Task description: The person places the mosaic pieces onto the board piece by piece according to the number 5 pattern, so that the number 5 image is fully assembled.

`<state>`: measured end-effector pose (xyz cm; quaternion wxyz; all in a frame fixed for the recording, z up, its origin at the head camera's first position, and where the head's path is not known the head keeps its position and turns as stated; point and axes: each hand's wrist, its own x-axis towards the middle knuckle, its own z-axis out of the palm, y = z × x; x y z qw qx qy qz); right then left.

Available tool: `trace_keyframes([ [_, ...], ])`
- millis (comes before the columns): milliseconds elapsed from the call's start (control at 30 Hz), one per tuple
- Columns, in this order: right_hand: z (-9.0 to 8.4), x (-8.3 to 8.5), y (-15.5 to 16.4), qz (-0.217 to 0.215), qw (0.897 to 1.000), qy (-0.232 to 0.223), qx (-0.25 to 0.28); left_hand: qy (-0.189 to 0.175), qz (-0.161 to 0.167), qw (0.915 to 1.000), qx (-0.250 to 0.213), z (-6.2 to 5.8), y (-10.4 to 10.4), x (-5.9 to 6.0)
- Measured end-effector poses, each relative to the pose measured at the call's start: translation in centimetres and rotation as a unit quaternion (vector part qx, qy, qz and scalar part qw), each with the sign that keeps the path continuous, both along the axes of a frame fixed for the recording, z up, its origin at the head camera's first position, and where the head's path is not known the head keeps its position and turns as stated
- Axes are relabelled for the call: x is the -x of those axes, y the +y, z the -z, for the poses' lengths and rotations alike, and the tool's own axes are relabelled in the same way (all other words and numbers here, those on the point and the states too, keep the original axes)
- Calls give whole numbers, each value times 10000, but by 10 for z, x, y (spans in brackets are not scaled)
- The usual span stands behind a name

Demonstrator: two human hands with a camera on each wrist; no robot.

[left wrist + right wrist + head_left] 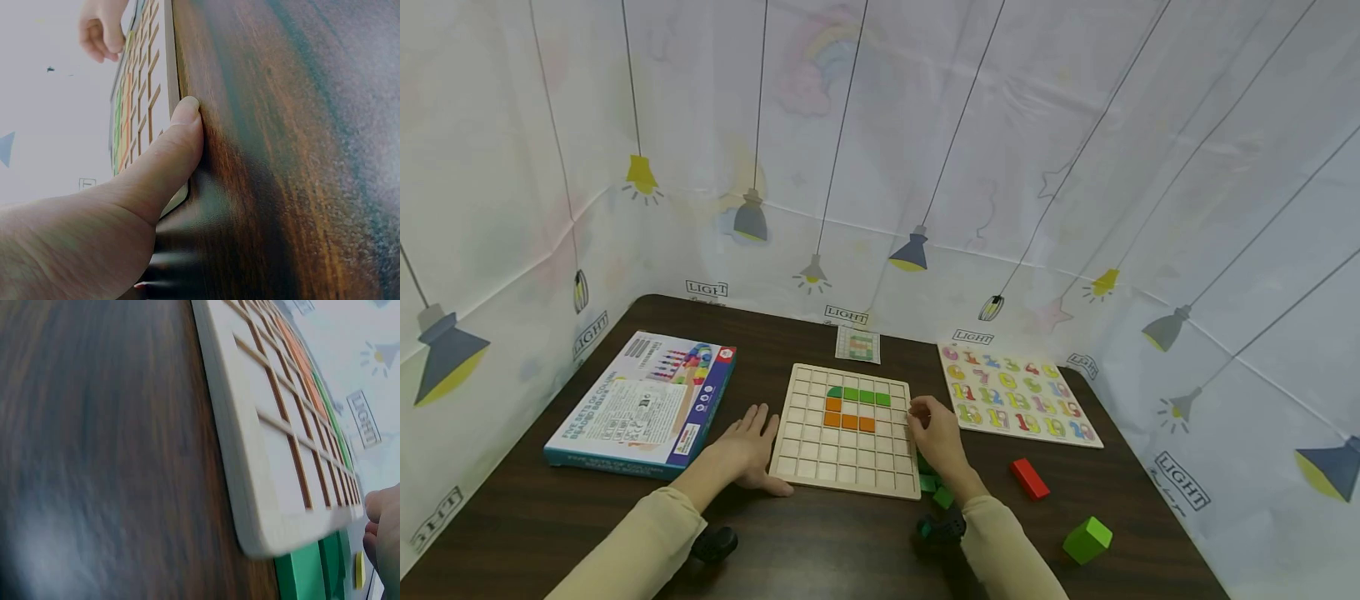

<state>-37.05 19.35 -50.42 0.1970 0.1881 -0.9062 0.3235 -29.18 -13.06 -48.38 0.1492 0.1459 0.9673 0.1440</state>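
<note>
A wooden grid board (820, 462) lies on the table with a green row (867, 397) and orange squares (850, 422) in its cells. A rounded green piece (835, 392) ends the row at the left. My left hand (741, 450) rests at the board's left front corner, fingers spread and thumb along the front edge, as the left wrist view also shows. At the right edge is my right hand (936, 433), its fingers bent and the fingertips close to the board. Whether they pinch anything is hidden. Green blocks (303, 572) lie beside the board, partly covered by the right wrist.
A colourful flat toy box (625, 400) lies at left. A small pattern card (858, 344) sits behind the board, and a number board (1015, 392) at back right. A red block (1029, 479) and a larger green block (1087, 540) lie at front right.
</note>
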Motion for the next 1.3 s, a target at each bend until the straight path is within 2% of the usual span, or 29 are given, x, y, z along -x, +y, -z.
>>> trace_keyframes([
  [267,4,0,16,187,9998,-56,-36,-121,9,9999,40,1,0,-3],
  [567,1,2,24,348,9994,82,-34,-130,12,9999,-7,-19,3,-14],
  [767,2,5,28,554,9983,-40,-183,-24,45,10000,35,-20,3,-15],
  [933,4,7,27,527,9971,-275,-470,-4,50,10000,56,-17,3,-12],
  [1167,3,6,24,358,9984,-200,-396,5,38,10000,61,-19,2,-12],
  [1300,2,7,24,524,9973,-345,-376,39,55,10000,55,-19,2,-11],
])
